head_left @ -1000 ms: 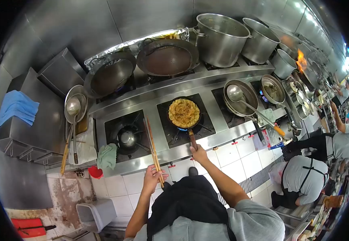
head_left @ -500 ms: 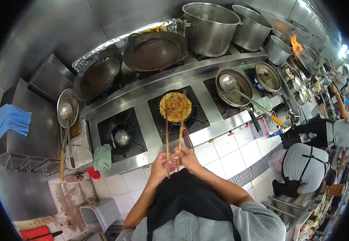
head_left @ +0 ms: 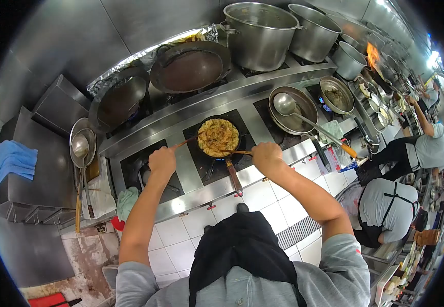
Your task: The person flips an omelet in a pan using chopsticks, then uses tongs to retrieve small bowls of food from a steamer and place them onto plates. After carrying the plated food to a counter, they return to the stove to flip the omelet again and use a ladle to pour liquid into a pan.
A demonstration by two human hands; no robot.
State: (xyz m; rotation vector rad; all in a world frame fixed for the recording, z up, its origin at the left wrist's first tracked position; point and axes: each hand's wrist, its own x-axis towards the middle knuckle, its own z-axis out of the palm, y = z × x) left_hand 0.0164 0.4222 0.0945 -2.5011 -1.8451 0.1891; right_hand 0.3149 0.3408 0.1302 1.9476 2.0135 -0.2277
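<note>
A round, golden-brown omelette-like cake [head_left: 215,134] fills a small frying pan [head_left: 234,178] on the middle burner, its wooden handle pointing toward me. My left hand [head_left: 161,159], left of the pan, is closed around a long wooden chopstick [head_left: 185,141] that slants to the cake's left edge. On the other side, my right hand [head_left: 267,157] grips a second chopstick [head_left: 240,152], its tip over the cake's lower right edge. Both arms reach forward, wide apart.
Two dark woks [head_left: 190,67] stand behind, near tall stockpots [head_left: 260,36]. A ladle [head_left: 285,104] rests in a pan at right, and a skimmer [head_left: 80,146] hangs over bowls at left. Green cloth [head_left: 127,203] lies at the stove edge. A co-worker [head_left: 388,207] bends at right; flames [head_left: 372,55] rise farther back.
My hands have gone from close together near my body to either side of the pan. The chopsticks, earlier side by side and pointing forward, now come in from opposite sides.
</note>
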